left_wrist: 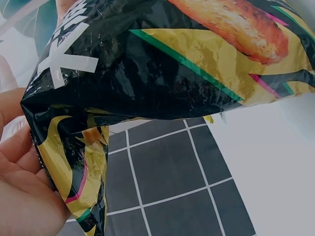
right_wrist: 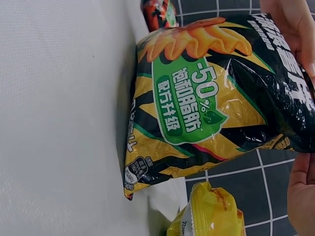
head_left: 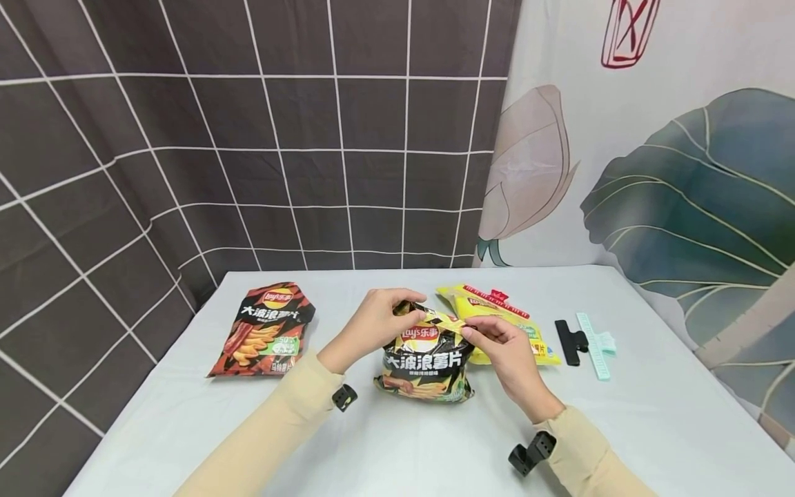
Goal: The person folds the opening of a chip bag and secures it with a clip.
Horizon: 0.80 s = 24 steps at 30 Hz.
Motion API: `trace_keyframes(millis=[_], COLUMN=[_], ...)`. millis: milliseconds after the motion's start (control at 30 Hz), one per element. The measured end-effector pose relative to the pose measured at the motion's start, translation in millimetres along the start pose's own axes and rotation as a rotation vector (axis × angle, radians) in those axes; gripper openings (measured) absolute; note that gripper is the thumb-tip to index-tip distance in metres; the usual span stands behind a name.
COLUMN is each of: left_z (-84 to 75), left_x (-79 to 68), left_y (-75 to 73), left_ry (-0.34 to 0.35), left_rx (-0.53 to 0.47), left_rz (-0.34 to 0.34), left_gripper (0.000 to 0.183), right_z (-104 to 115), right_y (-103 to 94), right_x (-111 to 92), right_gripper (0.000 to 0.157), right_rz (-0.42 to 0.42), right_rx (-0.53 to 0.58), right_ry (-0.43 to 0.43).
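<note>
A black and yellow Lay's chip bag [head_left: 428, 362] stands puffed up on the table, its top edge folded over into a yellow strip. My left hand [head_left: 377, 324] pinches the left end of that fold between thumb and fingers. At the right end, my right hand [head_left: 508, 348] grips the fold the same way. The left wrist view shows the bag's side [left_wrist: 147, 78] close up, with the left palm [left_wrist: 29, 196] beside its folded corner. In the right wrist view the bag's printed front [right_wrist: 197, 93] leads up to both hands at the top.
A red chip bag [head_left: 263, 331] lies at the left. Behind my right hand lies a yellow chip bag [head_left: 478, 304] with a red sealing clip [head_left: 497, 297] along its top. Farther right are a black clip [head_left: 566, 343] and a mint-green clip [head_left: 594, 345] on the white table [head_left: 397, 455].
</note>
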State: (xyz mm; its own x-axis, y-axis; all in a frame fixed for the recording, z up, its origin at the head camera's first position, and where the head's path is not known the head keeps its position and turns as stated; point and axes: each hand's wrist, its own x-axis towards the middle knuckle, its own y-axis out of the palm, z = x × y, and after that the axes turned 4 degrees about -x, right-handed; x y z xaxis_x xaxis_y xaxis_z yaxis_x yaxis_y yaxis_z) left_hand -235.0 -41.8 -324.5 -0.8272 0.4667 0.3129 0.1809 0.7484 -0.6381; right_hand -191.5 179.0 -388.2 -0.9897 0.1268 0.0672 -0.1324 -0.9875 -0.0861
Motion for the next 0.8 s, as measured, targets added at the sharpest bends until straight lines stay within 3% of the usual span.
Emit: trace_keyframes(millis=[200, 533, 667, 800], left_z=[0.4, 0.3, -0.3, -0.1], left_x=[0.1, -2.1, -3.0, -3.4], left_y=[-0.4, -0.3, -0.5, -0.1], left_ry=[-0.002, -0.017, -0.024, -0.028], left_rx=[-0.01, -0.032, -0.036, -0.039], left_rz=[0.0, -0.007, -0.003, 0.005], left_gripper=[0.018, 0.017, 0.017, 0.017], right_z=[2, 9, 11, 11], right_y=[-3.0, -15.8, -24.1, -37.7], right_x=[0, 4, 7, 10], right_gripper=[0.029, 0.041, 0.038, 0.032], right_rz=[0.043, 0.161, 0.175, 0.135], right_rx=[-0.043, -0.233, -0.312, -0.49], right_ry=[-0.037, -0.11, -0.207, -0.339])
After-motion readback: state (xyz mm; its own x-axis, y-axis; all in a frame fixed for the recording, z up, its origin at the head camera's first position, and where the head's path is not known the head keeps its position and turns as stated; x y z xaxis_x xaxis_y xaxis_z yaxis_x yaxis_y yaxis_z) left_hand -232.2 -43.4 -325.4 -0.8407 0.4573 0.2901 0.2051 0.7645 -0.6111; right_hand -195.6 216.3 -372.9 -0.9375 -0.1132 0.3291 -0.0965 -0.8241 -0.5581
